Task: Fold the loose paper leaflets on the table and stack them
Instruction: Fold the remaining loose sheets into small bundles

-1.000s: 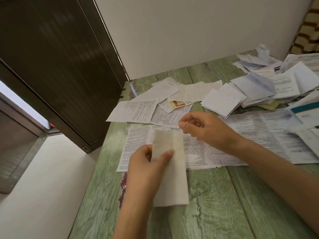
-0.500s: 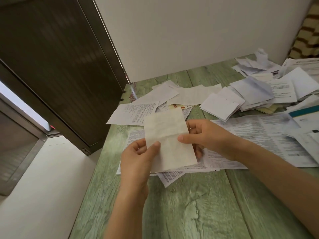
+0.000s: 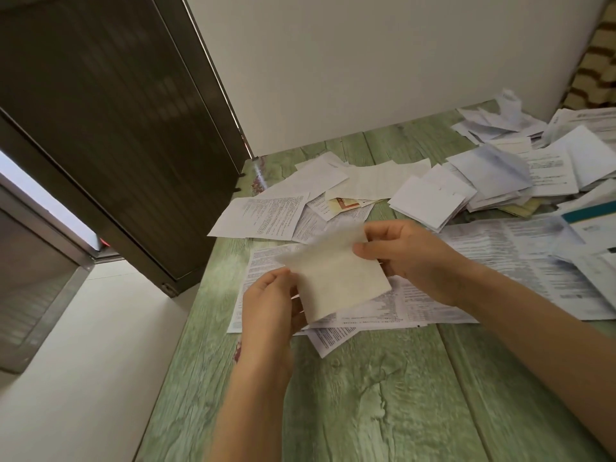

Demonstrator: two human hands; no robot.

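Above the large printed sheet (image 3: pixel 500 261) that lies flat across the green wood-grain counter (image 3: pixel 366 395), in the head view, a cream leaflet (image 3: pixel 336 281) is held in the air between both hands. The left hand (image 3: pixel 270 305) pinches its lower left edge, fingers (image 3: pixel 283 278) curled round the paper. The right hand (image 3: pixel 410 258) pinches the upper right edge, its fingers (image 3: pixel 366 251) clamped on it. The leaflet's top left part is blurred, and I cannot tell how it is bent.

Half a second ago the leaflet stood taller and flatter, with its full face towards the camera. Now it looks shorter and tilts down to the right. A second ago it was a narrow strip in the left hand alone, with the right hand apart from it.

Beyond the printed sheet, on its far side, a pile of folded leaflets (image 3: pixel 430 200) rests on the counter, as before. Loose leaflets (image 3: pixel 266 215) lie spread to the left of that pile, and more loose papers (image 3: pixel 550 161) are heaped to its right. Left of the printed sheet, off the counter's edge, stands a dark door (image 3: pixel 116 128).
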